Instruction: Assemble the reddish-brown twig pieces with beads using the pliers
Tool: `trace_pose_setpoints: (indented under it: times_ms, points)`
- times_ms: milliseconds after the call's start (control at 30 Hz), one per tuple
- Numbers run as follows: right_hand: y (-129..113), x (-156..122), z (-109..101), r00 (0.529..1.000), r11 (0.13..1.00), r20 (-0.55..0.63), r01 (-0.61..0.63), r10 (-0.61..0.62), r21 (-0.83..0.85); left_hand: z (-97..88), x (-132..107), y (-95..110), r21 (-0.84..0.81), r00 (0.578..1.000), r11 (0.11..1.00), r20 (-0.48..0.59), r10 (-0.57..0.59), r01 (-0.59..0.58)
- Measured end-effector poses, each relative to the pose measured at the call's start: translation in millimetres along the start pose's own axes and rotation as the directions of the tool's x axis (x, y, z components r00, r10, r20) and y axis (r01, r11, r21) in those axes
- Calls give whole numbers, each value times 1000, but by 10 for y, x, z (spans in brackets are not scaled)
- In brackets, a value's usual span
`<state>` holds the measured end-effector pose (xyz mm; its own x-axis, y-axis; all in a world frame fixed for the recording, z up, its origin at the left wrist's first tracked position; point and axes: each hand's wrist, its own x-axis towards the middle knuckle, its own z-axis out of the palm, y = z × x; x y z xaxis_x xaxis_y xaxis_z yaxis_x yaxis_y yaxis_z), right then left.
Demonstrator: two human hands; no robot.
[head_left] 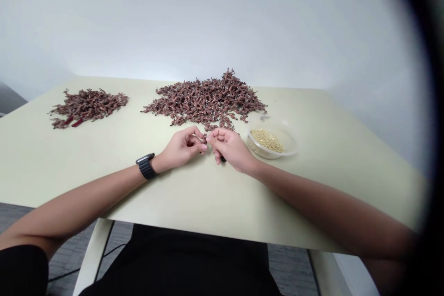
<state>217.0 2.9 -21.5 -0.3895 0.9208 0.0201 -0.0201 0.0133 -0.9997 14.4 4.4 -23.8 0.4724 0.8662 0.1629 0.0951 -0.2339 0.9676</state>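
Note:
Between my two hands is a small reddish-brown piece (204, 138), too small to identify. My left hand (182, 147), closed in a pinch with a dark-banded watch on the wrist, grips it from the left. From the other side my right hand (231, 148) has its thumb and forefinger pressed together at the same piece. Under the right hand's curled fingers a small black thing (223, 159) shows in part. Just beyond both hands lies a large heap of similar brown pieces (208, 99), many with dark tips.
Right of my right hand stands a clear plastic bowl (293, 150) holding small gold-coloured bits (267, 140). A smaller heap of brown pieces (90, 105) lies at the left, with dark red sticks at its front. The pale table (194, 199) meets a white wall (208, 18) behind.

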Motion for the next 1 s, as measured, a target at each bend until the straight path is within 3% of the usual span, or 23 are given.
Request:
trace_pose_setpoints:
  times_ms: [133,267,333,400,767,900,1000]
  points:
    - [16,3,-49,990,973,0,142,-144,-181,-52,34,35,-119,992,987,87,-96,106]
    - [14,-8,-92,941,828,59,322,-333,-459,-72,32,66,-199,981,969,153,-119,148]
    - [13,-14,-102,923,765,89,361,-374,-533,-66,24,71,-195,980,969,155,-123,152]
    - [12,-22,-99,925,756,83,354,-372,-550,-54,17,70,-161,983,976,135,-125,146]
    - [-18,-51,-57,965,883,20,246,-260,-399,-27,16,-1,-73,995,993,30,-91,93]
    - [-3,-39,-10,990,969,-30,130,-139,-212,-19,-21,4,217,997,975,-42,63,-52]
    - [-3,-1,15,1000,1000,-5,-21,21,24,-23,-52,29,492,982,857,-20,187,-153]
